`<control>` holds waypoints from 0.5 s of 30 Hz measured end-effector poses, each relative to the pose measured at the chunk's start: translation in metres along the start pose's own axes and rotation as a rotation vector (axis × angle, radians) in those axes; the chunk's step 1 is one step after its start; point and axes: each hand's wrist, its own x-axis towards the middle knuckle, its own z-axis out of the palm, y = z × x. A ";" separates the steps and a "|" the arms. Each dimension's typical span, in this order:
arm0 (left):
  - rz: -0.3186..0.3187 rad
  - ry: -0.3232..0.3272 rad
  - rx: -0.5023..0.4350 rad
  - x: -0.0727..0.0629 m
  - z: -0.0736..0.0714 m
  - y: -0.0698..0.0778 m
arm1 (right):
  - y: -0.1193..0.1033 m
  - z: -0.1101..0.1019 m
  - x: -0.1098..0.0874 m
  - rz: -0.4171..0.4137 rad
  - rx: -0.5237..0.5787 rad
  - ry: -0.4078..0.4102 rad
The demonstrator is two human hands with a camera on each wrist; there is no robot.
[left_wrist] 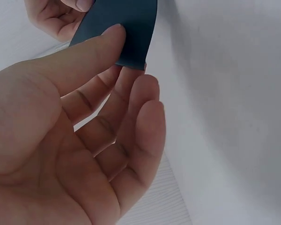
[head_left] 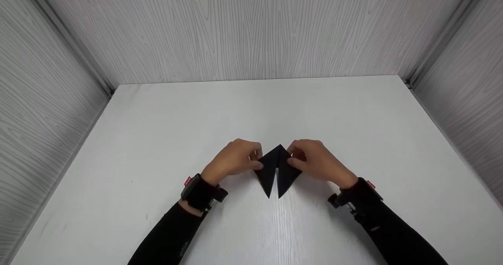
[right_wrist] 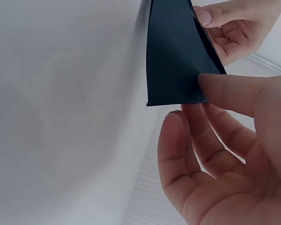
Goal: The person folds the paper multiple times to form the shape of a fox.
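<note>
A folded piece of black paper (head_left: 269,169) is held just over the white table, its top point away from me and two lower points toward me with a narrow slit between them. My left hand (head_left: 239,157) pinches its left edge, thumb on the near face and fingers behind. On the right edge, my right hand (head_left: 312,159) pinches the paper the same way. The left wrist view shows the left thumb (left_wrist: 96,47) pressing on the paper's dark face (left_wrist: 136,28). In the right wrist view the right thumb (right_wrist: 234,91) lies on the paper's corner region (right_wrist: 173,70).
The white tabletop (head_left: 157,123) stretches around both hands. Grey wood-grain panels stand at the back (head_left: 251,33), on the left (head_left: 39,80) and on the right (head_left: 467,80). Each wrist wears a black strap with a small device (head_left: 199,192).
</note>
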 end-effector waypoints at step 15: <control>0.136 0.259 0.079 0.002 -0.009 0.004 | -0.010 -0.010 0.002 -0.242 -0.033 0.238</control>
